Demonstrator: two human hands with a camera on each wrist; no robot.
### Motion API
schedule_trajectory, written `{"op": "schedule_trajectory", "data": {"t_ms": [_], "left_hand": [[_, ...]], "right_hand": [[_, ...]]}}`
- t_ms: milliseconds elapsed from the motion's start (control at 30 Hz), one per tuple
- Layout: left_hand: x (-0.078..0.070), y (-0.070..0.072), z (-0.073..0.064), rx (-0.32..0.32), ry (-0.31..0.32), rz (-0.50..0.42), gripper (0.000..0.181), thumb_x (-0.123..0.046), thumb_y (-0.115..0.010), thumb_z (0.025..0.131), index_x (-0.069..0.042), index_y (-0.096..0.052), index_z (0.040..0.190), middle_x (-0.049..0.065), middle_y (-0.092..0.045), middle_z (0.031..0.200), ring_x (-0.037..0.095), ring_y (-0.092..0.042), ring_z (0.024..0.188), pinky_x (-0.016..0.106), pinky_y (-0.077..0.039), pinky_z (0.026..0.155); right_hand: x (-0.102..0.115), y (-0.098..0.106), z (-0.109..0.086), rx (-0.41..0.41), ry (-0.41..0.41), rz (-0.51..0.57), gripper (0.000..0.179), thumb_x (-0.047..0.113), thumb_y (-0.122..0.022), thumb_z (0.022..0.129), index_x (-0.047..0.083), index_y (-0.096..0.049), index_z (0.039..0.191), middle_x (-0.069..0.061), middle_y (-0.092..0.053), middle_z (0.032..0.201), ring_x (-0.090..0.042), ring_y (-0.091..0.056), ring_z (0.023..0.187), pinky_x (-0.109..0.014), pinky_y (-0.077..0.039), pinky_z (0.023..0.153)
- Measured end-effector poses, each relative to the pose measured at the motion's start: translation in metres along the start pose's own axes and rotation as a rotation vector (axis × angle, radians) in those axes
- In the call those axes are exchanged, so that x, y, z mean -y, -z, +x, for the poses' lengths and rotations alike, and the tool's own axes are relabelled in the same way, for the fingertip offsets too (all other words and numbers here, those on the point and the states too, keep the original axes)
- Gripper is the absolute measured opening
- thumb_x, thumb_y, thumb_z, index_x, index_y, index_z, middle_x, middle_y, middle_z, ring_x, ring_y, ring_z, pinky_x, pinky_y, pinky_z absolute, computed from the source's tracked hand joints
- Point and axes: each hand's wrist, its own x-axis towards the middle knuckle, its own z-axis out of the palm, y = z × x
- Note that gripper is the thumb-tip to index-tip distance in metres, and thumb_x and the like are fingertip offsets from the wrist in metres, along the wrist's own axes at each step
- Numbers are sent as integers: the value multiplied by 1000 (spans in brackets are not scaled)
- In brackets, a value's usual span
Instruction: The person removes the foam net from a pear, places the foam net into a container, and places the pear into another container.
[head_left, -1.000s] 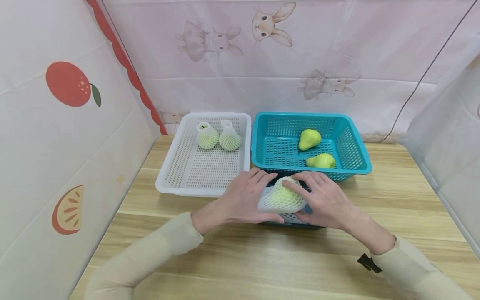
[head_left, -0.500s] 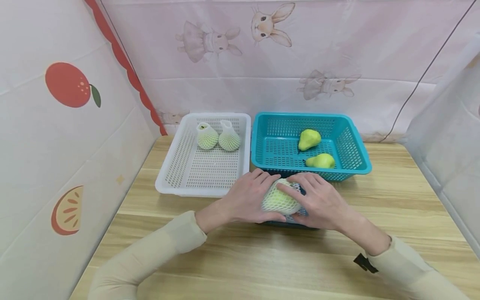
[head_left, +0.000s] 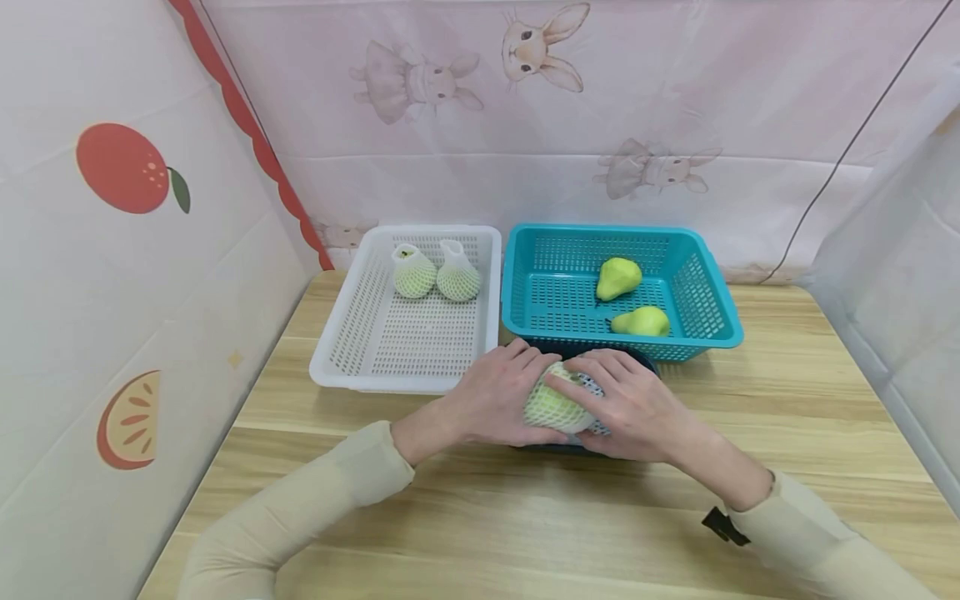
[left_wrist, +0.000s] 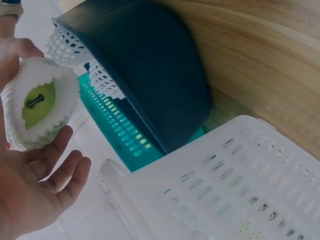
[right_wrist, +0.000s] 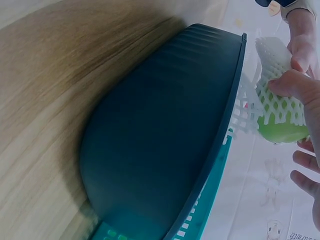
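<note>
A green pear (head_left: 552,402) in a white foam net sleeve is held between my two hands above a dark blue bin (right_wrist: 160,130). My left hand (head_left: 498,396) grips the pear from the left. Its stem shows through the net's opening in the left wrist view. From the right, my right hand (head_left: 633,408) holds the sleeve, the thumb pressed on the mesh in the right wrist view and the other fingers spread. There the pear's rounded bottom (right_wrist: 282,131) is bare below the net edge. More white foam nets (left_wrist: 105,82) poke out at the bin's rim.
A white basket (head_left: 330,367) at the left holds two netted pears (head_left: 414,273). Behind the bin, a teal basket (head_left: 720,342) holds two bare pears (head_left: 619,278). All stand on a wooden table (head_left: 480,533), with printed cloth walls (head_left: 480,183) around it.
Both hands have moved slightly with the pear, the right one a little leftward. The pear has turned between the hands, and more of the bin's right end shows.
</note>
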Motion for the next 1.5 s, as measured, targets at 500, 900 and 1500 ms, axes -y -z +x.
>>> {"op": "schedule_trajectory", "data": {"t_ms": [500,900,1500], "left_hand": [[5,-1,-3,-43,-20,-38,80,-73,-80,73,-14,-66,127,-1,-73,113,15,-62,101,26,-56,85],[8,0,-4,-86,-31,-61,83,-70,-83,71,-13,-65,128,-1,-73,111,14,-62,101,26,-56,85],[9,-1,-5,-130,-51,-53,86,-66,-86,69,-11,-63,132,1,-72,118,16,-64,107,27,-58,90]], "right_hand": [[3,1,0,-2,0,27,92,54,-97,65,15,-63,141,-11,-69,128,-29,-66,113,-44,-60,93],[-7,13,-9,4,-66,208,91,58,-87,75,5,-59,144,-14,-65,138,-30,-64,122,-47,-57,99],[-27,23,-14,-92,-83,246,54,52,-55,105,8,-72,131,-4,-78,113,-22,-74,102,-42,-59,86]]}}
